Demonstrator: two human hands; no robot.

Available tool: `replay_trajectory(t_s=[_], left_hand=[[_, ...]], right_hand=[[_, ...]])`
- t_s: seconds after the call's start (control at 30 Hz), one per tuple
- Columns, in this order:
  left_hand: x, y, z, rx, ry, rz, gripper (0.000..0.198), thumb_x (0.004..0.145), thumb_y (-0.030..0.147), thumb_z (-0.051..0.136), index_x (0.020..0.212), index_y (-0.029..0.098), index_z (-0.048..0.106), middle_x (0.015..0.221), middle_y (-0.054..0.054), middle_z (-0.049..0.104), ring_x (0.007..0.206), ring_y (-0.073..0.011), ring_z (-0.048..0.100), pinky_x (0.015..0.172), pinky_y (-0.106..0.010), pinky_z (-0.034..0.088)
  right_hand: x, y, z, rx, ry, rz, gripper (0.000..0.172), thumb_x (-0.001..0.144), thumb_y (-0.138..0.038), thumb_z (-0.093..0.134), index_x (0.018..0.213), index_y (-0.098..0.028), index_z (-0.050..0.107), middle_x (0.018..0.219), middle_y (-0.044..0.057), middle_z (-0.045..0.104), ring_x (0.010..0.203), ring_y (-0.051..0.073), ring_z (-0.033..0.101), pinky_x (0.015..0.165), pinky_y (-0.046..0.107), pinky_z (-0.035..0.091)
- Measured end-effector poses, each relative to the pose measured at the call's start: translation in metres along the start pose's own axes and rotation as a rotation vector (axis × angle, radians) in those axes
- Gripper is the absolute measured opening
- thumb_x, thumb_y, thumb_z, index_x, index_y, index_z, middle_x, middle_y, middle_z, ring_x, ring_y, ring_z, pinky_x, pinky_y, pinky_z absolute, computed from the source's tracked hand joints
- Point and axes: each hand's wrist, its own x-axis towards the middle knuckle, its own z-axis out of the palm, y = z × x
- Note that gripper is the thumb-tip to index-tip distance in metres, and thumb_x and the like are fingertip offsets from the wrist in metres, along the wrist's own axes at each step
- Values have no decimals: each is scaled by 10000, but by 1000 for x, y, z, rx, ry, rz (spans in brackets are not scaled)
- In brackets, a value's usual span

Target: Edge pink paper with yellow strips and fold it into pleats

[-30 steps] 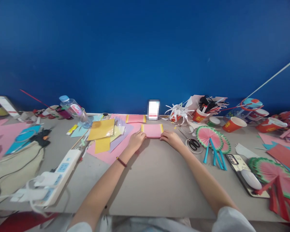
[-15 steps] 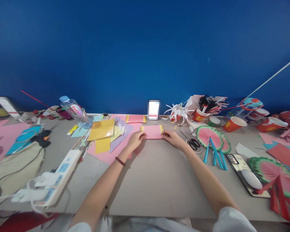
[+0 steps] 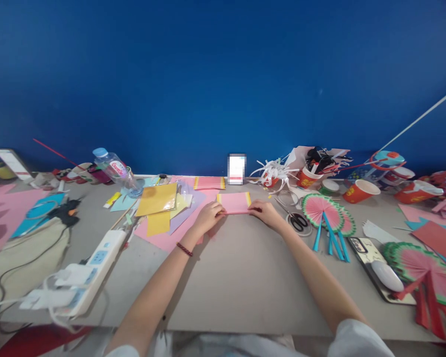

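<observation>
A small pink paper sheet (image 3: 235, 202) with yellow strips along its left and right sides lies in front of me on the grey table. My left hand (image 3: 211, 216) pinches its near left corner, a dark red bead bracelet on the wrist. At the near right corner, my right hand (image 3: 260, 210) grips the same sheet between thumb and fingers. The near edge looks slightly raised or folded between the two hands. Behind it lies a similar pink piece with yellow edges (image 3: 209, 183). A phone with a blurred screen (image 3: 237, 171) stands upright against the blue wall.
To the left are yellow paper in a clear sleeve (image 3: 156, 199), a plastic bottle (image 3: 115, 168) and a power strip (image 3: 96, 267). On the right lie black scissors (image 3: 298, 223), watermelon-like paper fans (image 3: 321, 210), a phone with a white mouse (image 3: 386, 275) on it, and red paper cups (image 3: 361, 191).
Both hands stay at the near corners of the pink paper sheet. The fingers have shifted very slightly, the left ones a little lower; the sheet's near edge looks a bit more folded.
</observation>
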Motion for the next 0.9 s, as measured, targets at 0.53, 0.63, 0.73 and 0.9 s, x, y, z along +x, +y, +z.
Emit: replay_trajectory(t_s=[0.53, 0.63, 0.73, 0.9], left_hand=[[-3, 6, -4, 192, -21, -36, 177, 908, 202, 516, 837, 199, 677, 881, -29, 682, 834, -172, 607, 767, -288, 438], [-7, 5, -2, 177, 23, -65, 159, 914, 212, 503, 889, 198, 659, 920, -34, 675, 845, -174, 608, 767, -284, 447], [-11, 2, 1, 106, 59, -77, 165, 914, 196, 495, 862, 198, 651, 941, -28, 656, 865, -162, 610, 769, -264, 454], [-15, -1, 5, 66, 94, -70, 205, 915, 167, 478, 833, 199, 663, 984, -19, 640, 870, -137, 607, 769, -244, 457]], right_hand=[[-12, 3, 2, -95, 23, -61, 150, 858, -208, 529, 840, -205, 678, 903, 62, 678, 829, 176, 634, 773, 292, 484], [-15, 3, 6, -136, 64, -60, 169, 872, -230, 517, 832, -212, 680, 903, 65, 660, 810, 177, 628, 758, 300, 490], [-16, 2, 8, -152, 72, -53, 174, 881, -234, 508, 833, -214, 674, 875, 60, 654, 807, 182, 621, 744, 304, 492], [-17, 0, 10, -219, 74, -49, 184, 896, -223, 485, 847, -208, 662, 863, 61, 658, 810, 186, 616, 746, 305, 486]])
